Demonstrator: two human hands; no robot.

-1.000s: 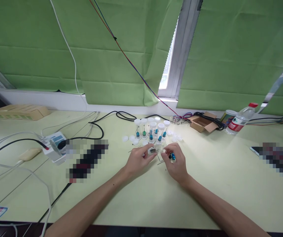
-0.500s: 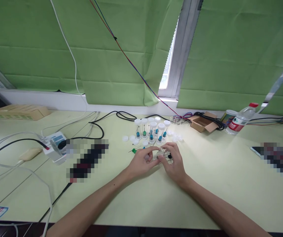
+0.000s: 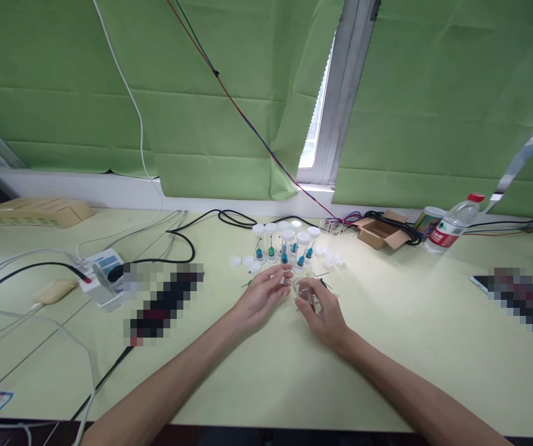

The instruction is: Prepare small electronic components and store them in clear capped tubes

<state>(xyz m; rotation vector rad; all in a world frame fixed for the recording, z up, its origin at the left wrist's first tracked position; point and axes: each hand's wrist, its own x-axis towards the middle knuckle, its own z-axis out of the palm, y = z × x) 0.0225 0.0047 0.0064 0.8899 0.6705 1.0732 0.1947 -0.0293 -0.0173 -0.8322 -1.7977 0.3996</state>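
Note:
My right hand (image 3: 325, 313) is closed around a small clear plastic vial (image 3: 302, 288), which lies tilted just above or on the table. My left hand (image 3: 264, 294) is to its left, fingers loosely curled and apart, no longer touching the vial; the whitish patch by its fingertips is too small to make out. Behind the hands stand several clear vials (image 3: 300, 251) with white caps, each holding a blue or green piece with thin wire-like stems. A black piece with thin leads (image 3: 324, 284) lies beside my right hand. A green piece (image 3: 248, 283) is partly hidden behind my left.
Loose white caps (image 3: 235, 261) lie on both sides of the vials. A small open cardboard box (image 3: 380, 234), a water bottle (image 3: 452, 228) and black cables stand at the back right. A power strip (image 3: 103, 275) with cords sits at the left.
My left hand has drawn away from the vial and its fingers have spread. My right hand keeps the vial, now tilted differently.

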